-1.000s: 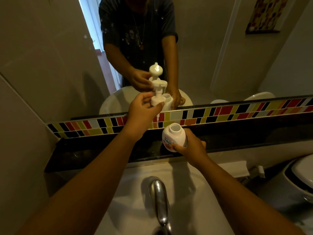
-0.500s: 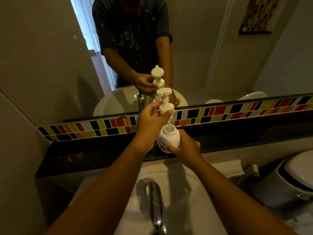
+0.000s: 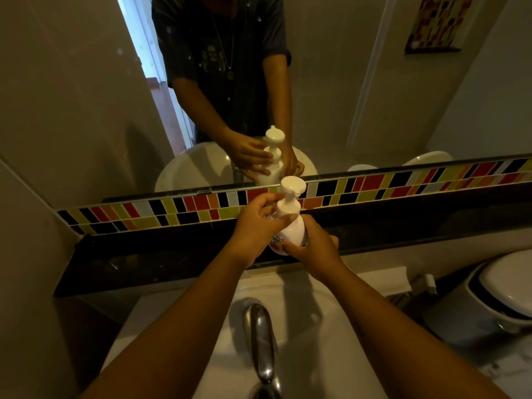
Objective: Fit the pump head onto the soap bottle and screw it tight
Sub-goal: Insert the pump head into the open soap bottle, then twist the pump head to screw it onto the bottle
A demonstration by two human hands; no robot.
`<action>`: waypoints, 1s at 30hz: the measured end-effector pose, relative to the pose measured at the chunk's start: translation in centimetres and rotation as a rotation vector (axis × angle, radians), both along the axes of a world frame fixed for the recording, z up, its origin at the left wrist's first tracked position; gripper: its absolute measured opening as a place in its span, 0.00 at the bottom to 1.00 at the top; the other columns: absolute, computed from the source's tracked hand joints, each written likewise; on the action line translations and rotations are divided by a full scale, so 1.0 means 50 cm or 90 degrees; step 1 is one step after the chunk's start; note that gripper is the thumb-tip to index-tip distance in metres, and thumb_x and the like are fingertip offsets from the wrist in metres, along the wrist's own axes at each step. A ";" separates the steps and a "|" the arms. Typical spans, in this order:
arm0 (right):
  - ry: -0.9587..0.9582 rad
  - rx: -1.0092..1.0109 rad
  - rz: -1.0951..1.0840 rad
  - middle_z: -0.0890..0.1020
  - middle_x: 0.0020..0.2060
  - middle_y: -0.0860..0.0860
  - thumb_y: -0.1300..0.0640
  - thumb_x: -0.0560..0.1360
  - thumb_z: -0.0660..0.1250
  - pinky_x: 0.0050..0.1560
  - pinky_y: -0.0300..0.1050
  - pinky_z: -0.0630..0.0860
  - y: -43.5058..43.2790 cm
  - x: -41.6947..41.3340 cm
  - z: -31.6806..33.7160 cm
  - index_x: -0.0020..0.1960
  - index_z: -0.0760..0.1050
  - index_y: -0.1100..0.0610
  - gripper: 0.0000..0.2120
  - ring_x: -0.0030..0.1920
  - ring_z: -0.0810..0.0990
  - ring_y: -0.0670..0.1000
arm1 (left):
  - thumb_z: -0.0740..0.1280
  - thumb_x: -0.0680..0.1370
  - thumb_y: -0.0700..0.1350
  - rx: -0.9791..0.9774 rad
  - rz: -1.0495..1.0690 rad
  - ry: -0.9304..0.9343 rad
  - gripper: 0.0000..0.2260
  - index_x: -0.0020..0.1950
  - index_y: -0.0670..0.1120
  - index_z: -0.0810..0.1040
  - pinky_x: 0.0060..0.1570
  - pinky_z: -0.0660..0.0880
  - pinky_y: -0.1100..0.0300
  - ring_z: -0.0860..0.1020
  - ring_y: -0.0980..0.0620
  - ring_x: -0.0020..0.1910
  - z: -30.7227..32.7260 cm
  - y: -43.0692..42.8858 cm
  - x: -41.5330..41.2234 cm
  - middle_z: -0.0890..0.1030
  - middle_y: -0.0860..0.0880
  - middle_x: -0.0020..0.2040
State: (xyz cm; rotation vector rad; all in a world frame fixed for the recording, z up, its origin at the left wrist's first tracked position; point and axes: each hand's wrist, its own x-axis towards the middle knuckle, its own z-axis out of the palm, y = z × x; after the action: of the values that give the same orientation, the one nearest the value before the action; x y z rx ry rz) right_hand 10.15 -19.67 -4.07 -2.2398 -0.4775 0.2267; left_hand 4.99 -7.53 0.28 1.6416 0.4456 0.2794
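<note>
The right hand (image 3: 312,249) wrapped the soap bottle (image 3: 289,236) from its 4 o'clock side, steadying it upright above the dark ledge (image 3: 161,251), probably so the neck would not turn. The left hand (image 3: 256,226) came from 9 o'clock, its fingers (image 3: 266,201) pinching the collar of the pump head (image 3: 290,197), likely for twisting. A second before, the pump had hung well clear above the open neck; now it sat on it.

a chrome faucet (image 3: 260,344) over a white sink (image 3: 322,341), below a mirror (image 3: 331,82) and tile strip (image 3: 172,208).
</note>
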 end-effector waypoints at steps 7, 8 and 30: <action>-0.014 0.014 0.009 0.78 0.61 0.51 0.45 0.69 0.72 0.66 0.57 0.64 -0.004 0.000 -0.001 0.65 0.66 0.47 0.28 0.62 0.75 0.54 | 0.75 0.73 0.41 0.031 -0.050 0.018 0.24 0.68 0.49 0.74 0.52 0.77 0.61 0.76 0.48 0.66 -0.019 0.022 -0.004 0.78 0.48 0.68; -0.014 0.016 0.012 0.78 0.61 0.51 0.45 0.68 0.72 0.66 0.58 0.65 -0.005 -0.001 0.000 0.65 0.67 0.47 0.28 0.62 0.75 0.54 | 0.75 0.73 0.41 0.040 -0.055 0.019 0.24 0.68 0.48 0.74 0.51 0.76 0.62 0.76 0.49 0.66 -0.018 0.024 -0.004 0.78 0.48 0.68; 0.172 0.030 0.138 0.69 0.72 0.52 0.56 0.67 0.75 0.67 0.60 0.70 -0.031 0.048 0.076 0.74 0.57 0.47 0.42 0.70 0.68 0.57 | 0.77 0.71 0.42 0.180 -0.224 0.113 0.36 0.75 0.52 0.66 0.66 0.73 0.46 0.70 0.48 0.72 -0.004 0.082 0.004 0.71 0.51 0.74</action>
State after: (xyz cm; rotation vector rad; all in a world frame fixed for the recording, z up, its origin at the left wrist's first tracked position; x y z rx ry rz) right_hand 12.55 -21.21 -0.25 -2.0704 -0.5709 0.6160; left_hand 5.19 -3.41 0.08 1.9955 0.2502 -0.0719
